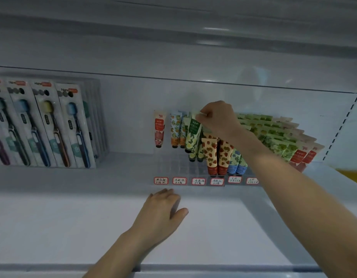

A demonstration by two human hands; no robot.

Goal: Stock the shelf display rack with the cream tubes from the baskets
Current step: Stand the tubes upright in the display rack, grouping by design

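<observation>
A clear display rack stands on the white shelf, holding cream tubes upright in rows. My right hand reaches in from the right and pinches the top of a green-and-yellow cream tube standing in the rack's back row. Beside it are a red tube, orange-patterned tubes, strawberry tubes and blue tubes. Many green and red tubes lean in a fan at the right. My left hand rests flat on the shelf surface in front of the rack, holding nothing.
Packaged toothbrushes stand at the left of the shelf. Red-bordered price labels line the rack's front. The shelf above hangs close overhead. A perforated upright bounds the right side, with something yellow beyond it.
</observation>
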